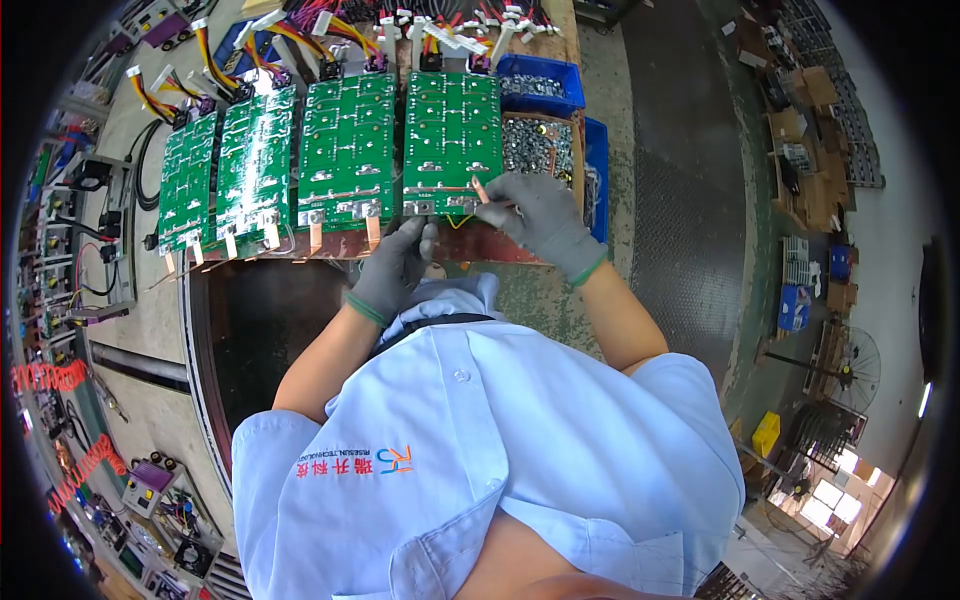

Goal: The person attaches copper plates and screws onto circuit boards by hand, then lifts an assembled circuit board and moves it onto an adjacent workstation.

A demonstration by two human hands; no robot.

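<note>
Several green circuit boards stand side by side along the bench edge. At the lower right corner of the rightmost circuit board [452, 130], my gloved right hand [540, 218] pinches a small copper strip [479, 189]. My gloved left hand [397, 265] is at the lower left corner of the same board, its fingers curled together; whatever they hold, if anything, is hidden. A short yellow wire [458, 221] shows between my hands. Copper tabs stick out below the other boards, such as the copper tab [373, 233] on the neighbouring circuit board [347, 135].
A blue bin [578, 88] of small metal parts and a cardboard box [575, 150] of similar hardware sit right of the boards. Wire bundles with white connectors [460, 42] line the back. A standing fan [858, 370] is far right.
</note>
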